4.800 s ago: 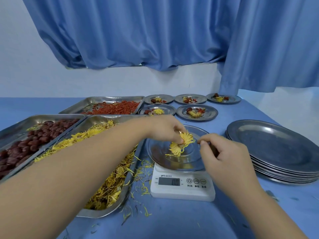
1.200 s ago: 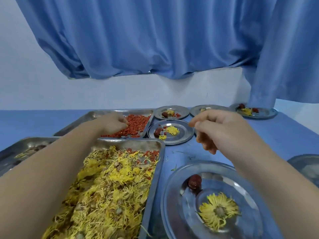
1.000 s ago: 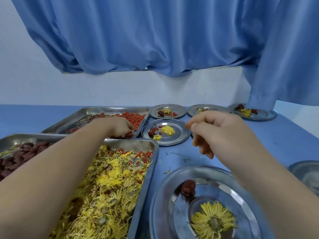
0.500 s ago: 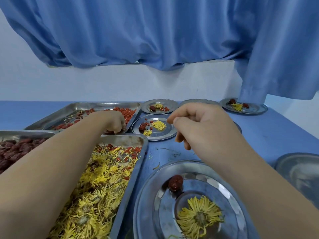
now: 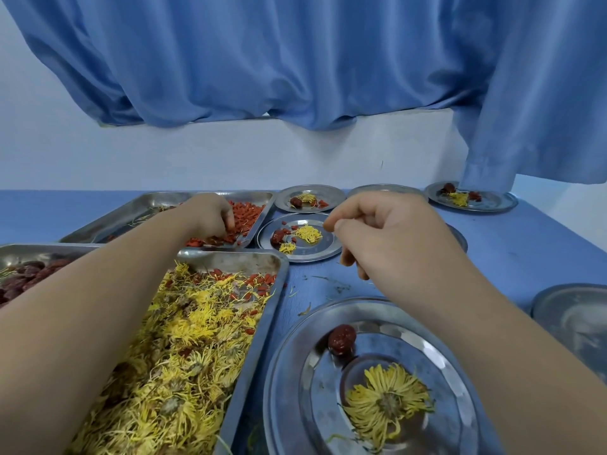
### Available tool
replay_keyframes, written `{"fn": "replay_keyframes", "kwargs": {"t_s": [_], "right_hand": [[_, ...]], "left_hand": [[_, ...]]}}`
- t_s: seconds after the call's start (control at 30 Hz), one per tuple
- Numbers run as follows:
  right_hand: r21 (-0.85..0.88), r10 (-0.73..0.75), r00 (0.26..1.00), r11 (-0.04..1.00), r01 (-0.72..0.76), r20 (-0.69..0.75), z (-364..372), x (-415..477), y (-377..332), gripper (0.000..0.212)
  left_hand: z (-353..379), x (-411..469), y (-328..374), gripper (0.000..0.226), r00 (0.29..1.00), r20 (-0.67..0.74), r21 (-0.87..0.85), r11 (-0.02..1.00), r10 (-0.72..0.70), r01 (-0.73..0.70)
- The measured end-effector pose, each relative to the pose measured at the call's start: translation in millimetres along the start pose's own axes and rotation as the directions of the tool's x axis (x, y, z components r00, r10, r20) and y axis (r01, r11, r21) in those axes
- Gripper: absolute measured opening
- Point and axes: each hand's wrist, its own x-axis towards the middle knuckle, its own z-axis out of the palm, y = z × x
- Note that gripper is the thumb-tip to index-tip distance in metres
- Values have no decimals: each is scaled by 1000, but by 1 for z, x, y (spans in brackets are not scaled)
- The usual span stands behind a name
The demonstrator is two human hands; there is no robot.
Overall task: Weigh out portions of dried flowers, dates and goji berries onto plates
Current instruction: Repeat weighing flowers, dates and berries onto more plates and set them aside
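Red goji berries [image 5: 247, 214] lie in the far rectangular steel tray [image 5: 147, 205], where the left hand [image 5: 207, 218] curls its fingers round a pinch. Tiny, light and easily spilled, they are best pinched gently at the fingertips. The right hand [image 5: 394, 239] hovers, fingers curled; whether it holds anything I cannot tell.

This looks to me like a small food-portioning workroom: my blue worktop [image 5: 525, 257] carries steel trays [image 5: 230, 256] of loose dried flowers [image 5: 184, 339], goji berries [image 5: 246, 215] and dates [image 5: 19, 280], beside rows of matching steel plates [image 5: 302, 257] filled alike, below a bare white wall [image 5: 197, 159] and a blue curtain [image 5: 295, 60]
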Motion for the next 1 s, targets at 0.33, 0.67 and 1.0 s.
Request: {"fn": "replay_keyframes", "kwargs": {"t_s": [0.33,0.67,1.0], "right_hand": [[4,-21,1000,1000,21,1,-4,0,0,26],[-62,-38,999,997,36,-29,-4,2,5,23],[-79,-32,999,996,29,-42,-7,4,12,27]], "left_hand": [[1,-3,-5,26,996,-82,-99,995,-23,15],[3,-7,-11,21,994,-109,-134,991,3,-18],[-2,-16,-16,25,993,-116,-131,991,8,-23]]}}
